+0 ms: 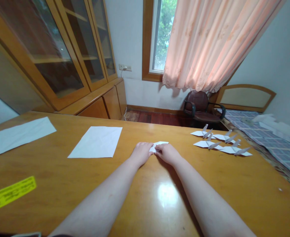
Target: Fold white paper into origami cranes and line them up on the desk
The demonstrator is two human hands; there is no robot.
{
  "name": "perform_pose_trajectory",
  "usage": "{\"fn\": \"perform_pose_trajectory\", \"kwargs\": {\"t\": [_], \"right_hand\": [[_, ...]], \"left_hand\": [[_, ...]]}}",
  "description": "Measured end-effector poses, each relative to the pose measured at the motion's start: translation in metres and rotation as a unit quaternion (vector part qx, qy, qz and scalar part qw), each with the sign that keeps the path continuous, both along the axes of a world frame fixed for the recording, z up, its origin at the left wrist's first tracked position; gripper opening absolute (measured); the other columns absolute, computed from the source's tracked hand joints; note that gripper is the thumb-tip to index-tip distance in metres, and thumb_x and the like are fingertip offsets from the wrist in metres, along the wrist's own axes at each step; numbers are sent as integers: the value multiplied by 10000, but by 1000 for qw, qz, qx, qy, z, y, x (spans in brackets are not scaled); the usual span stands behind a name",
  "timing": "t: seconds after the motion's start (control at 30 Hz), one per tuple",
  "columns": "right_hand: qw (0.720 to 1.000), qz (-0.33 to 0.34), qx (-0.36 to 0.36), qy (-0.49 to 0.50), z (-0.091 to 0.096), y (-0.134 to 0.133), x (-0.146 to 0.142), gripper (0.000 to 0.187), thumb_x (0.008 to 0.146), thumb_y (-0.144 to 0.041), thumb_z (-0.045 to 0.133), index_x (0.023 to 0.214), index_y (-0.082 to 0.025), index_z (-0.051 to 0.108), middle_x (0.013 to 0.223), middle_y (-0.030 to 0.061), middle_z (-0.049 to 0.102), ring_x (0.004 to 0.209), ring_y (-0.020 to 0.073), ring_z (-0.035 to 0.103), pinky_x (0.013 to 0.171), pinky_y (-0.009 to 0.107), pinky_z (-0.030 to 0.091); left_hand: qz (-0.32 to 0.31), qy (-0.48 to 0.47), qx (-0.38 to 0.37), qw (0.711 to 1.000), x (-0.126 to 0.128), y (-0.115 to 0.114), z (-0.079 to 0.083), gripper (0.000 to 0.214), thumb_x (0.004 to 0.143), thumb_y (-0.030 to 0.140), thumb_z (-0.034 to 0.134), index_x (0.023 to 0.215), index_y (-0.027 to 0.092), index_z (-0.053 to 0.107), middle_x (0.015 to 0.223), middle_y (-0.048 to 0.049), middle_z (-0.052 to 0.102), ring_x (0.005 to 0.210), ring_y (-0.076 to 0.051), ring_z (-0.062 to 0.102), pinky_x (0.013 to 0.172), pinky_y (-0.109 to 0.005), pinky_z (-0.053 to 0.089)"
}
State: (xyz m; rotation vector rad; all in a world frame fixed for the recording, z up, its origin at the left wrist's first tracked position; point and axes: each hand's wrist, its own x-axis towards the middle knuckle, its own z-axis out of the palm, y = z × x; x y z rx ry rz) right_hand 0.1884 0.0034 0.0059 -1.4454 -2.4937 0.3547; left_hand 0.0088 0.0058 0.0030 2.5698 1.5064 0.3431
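Both of my hands rest on a wooden table and meet over a small folded piece of white paper. My left hand pinches its left end with curled fingers. Closing on its near right edge is my right hand, fingers bent. Most of the paper is hidden under my fingers; only a white corner shows beyond them. To the right of my hands, several folded white paper cranes lie in two rows on the table.
A flat white sheet lies left of my hands, a larger sheet at the far left edge, a yellow label near the front left. Beyond the table stand a dark office chair, glass-door cabinets and a bed at right.
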Motion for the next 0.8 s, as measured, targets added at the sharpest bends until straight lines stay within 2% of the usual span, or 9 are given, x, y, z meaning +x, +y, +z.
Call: {"fn": "perform_pose_trajectory", "kwargs": {"t": [0.1,0.2,0.33,0.4,0.6,0.8], "right_hand": [[999,-18,20,-47,3,-2,-2,290,862,-424,515,852,-207,706,840,73,711,784,192,626,724,267,413],[997,-9,40,-58,4,-3,-3,322,894,-418,462,865,-216,710,840,69,712,779,190,622,728,268,396],[997,5,54,-58,3,-1,-2,318,918,-369,430,883,-212,705,847,66,709,772,175,612,724,265,380],[997,-8,64,-53,1,1,0,288,915,-353,450,880,-212,698,877,65,704,804,170,602,741,265,370],[993,-83,67,-39,-6,7,7,218,872,-366,543,832,-217,697,881,52,683,851,173,574,748,271,351],[991,-120,54,-15,-12,8,2,213,862,-373,556,801,-221,691,851,36,661,837,168,551,740,276,337]], "left_hand": [[-8,4,8,1000,0,-1,2,275,864,374,509,1083,234,596,1017,-68,664,969,-223,585,865,-341,397],[-20,8,0,1000,0,0,1,254,892,383,454,977,234,642,978,-64,671,953,-217,586,855,-337,396],[-21,0,-3,1000,0,3,-4,242,901,327,449,1008,251,652,1034,-58,670,993,-211,576,871,-335,388],[-18,-7,0,1000,0,4,-5,236,896,299,455,1011,255,657,1028,-56,673,984,-206,578,866,-329,390],[19,-23,5,1000,-2,7,-7,261,895,333,445,925,263,694,892,-52,685,882,-207,578,808,-325,404],[75,-68,-34,994,0,10,-12,230,865,328,493,843,217,694,926,-60,659,865,-184,574,791,-283,418]]}}
